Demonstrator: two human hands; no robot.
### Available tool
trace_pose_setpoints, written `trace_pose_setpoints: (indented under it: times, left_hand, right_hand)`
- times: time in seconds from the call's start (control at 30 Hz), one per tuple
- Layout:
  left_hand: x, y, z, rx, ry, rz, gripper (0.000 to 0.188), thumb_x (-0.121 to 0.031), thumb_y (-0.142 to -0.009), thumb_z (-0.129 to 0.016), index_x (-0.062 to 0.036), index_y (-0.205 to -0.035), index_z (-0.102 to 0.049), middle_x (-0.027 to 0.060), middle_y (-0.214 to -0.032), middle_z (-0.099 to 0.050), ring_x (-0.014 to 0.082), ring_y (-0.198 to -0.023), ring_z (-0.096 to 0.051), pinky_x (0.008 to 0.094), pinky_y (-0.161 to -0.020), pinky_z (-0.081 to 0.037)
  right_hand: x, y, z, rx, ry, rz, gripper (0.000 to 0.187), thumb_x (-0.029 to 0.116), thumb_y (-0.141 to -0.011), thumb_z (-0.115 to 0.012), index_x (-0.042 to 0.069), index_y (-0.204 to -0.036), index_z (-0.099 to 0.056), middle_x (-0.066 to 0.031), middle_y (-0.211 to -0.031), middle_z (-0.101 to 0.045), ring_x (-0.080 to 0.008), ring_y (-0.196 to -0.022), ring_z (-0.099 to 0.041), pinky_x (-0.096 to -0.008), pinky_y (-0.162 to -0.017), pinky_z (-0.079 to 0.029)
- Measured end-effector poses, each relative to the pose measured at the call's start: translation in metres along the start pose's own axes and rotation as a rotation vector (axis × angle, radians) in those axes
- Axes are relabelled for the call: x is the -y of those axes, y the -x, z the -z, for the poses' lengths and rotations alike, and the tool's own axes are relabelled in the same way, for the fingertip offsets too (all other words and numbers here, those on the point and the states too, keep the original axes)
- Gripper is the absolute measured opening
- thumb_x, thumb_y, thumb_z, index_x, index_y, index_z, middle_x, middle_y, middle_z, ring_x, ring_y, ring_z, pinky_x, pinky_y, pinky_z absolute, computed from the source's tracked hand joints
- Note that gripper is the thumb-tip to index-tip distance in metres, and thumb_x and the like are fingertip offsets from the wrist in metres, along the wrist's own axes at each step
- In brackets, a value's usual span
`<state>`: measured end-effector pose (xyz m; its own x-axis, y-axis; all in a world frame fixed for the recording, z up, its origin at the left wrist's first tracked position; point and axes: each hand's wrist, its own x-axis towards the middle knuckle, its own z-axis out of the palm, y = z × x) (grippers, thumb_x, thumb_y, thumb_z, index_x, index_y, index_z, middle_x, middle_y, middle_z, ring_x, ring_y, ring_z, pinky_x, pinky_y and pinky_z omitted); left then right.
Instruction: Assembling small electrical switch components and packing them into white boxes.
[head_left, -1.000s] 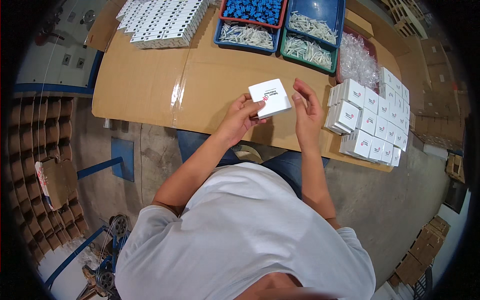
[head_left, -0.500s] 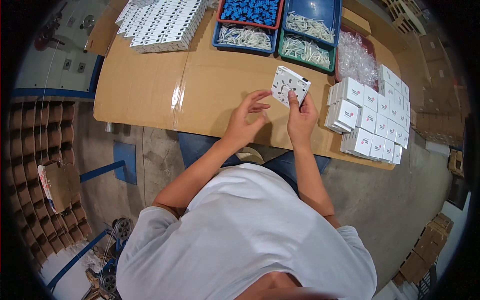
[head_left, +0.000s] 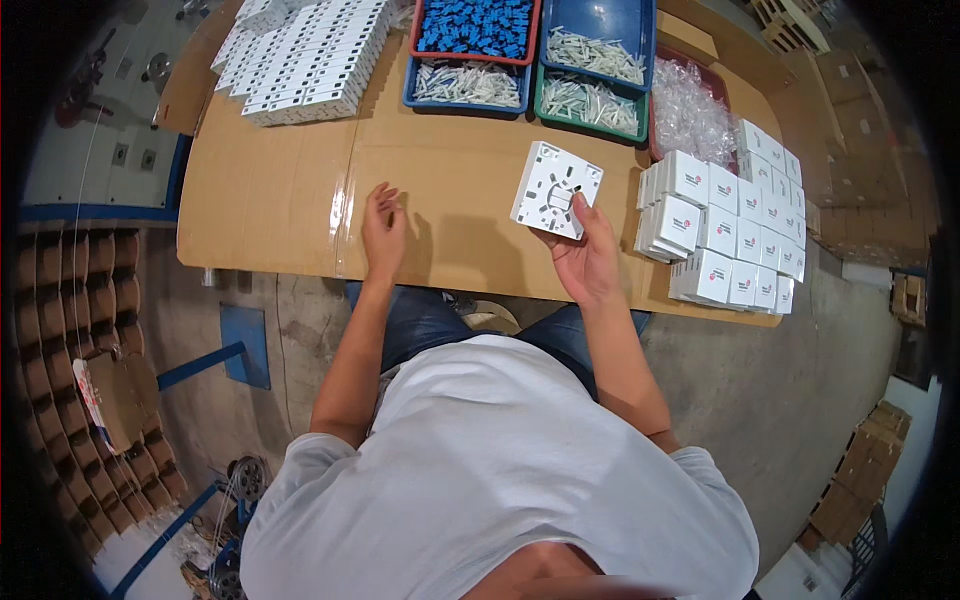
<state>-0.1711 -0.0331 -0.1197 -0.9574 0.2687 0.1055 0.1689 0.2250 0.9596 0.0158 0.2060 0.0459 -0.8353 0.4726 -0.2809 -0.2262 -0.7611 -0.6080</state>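
A white square plastic box with dark cut-outs round its middle [head_left: 543, 185] is in my right hand [head_left: 585, 250]. The thumb presses on its face and the fingers go behind it, where they are hidden. The box is tilted above the table, its cut-out face toward me. My left hand [head_left: 384, 232] is apart from it to the left, over the cardboard-covered table [head_left: 270, 180]. Its fingers are loosely bent and apart, with nothing seen in them.
White boxes [head_left: 310, 85] are stacked at the far left. Trays hold blue pieces [head_left: 475, 28], white slim pieces [head_left: 470, 85] and clear plastic bags [head_left: 690, 110] along the back. Printed white boxes [head_left: 720, 225] stand piled on the right, close to my right hand.
My left hand has moved left, away from the box. My right hand has turned the box to face me more and shifted it slightly left and nearer. The view has shifted slightly.
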Motion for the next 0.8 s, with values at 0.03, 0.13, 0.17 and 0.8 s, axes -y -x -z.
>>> trace_pose_setpoints:
  times: [0.03,0.13,0.17,0.8]
  left_hand:
    - [0.003,-0.006,0.004,-0.062,-0.032,-0.033,0.046,-0.001,-0.094,-0.059,-0.0004,-0.139,-0.052,0.0171,-0.128,-0.067,0.0224,-0.113,-0.065,0.0342,-0.1,-0.05]
    - [0.0,-0.017,0.017,-0.095,-0.189,-0.072,0.043,0.0,-0.092,-0.059,0.0006,-0.135,-0.057,0.018,-0.128,-0.066,0.0268,-0.114,-0.065,0.0366,-0.101,-0.051]
    - [0.01,-0.022,0.02,-0.117,-0.293,-0.125,0.04,-0.003,-0.091,-0.061,0.0005,-0.131,-0.059,0.0184,-0.126,-0.066,0.0314,-0.118,-0.061,0.0405,-0.104,-0.048]
    - [0.01,-0.038,0.027,-0.249,-0.935,-0.218,0.047,-0.029,-0.095,-0.06,-0.0022,-0.134,-0.057,0.0204,-0.144,-0.052,0.0382,-0.136,-0.045,0.0547,-0.112,-0.032]
  right_hand:
    - [0.001,0.001,-0.003,0.042,-0.023,-0.019,0.032,0.02,-0.105,-0.06,0.001,-0.13,-0.058,-0.0121,-0.122,-0.069,-0.0223,-0.11,-0.07,-0.042,-0.095,-0.06]
    - [0.008,0.003,-0.013,0.092,-0.032,-0.029,0.035,0.022,-0.106,-0.057,0.0,-0.133,-0.056,-0.0134,-0.124,-0.068,-0.0251,-0.112,-0.07,-0.0458,-0.096,-0.061]
    - [0.01,0.003,-0.015,0.102,-0.016,-0.033,0.035,0.022,-0.106,-0.057,-0.001,-0.132,-0.056,-0.0131,-0.124,-0.068,-0.0248,-0.112,-0.07,-0.0454,-0.095,-0.061]
    - [-0.025,-0.043,-0.06,0.096,0.384,0.113,0.031,0.007,-0.098,-0.068,-0.001,-0.127,-0.061,-0.0066,-0.117,-0.07,-0.012,-0.106,-0.065,-0.028,-0.094,-0.051]
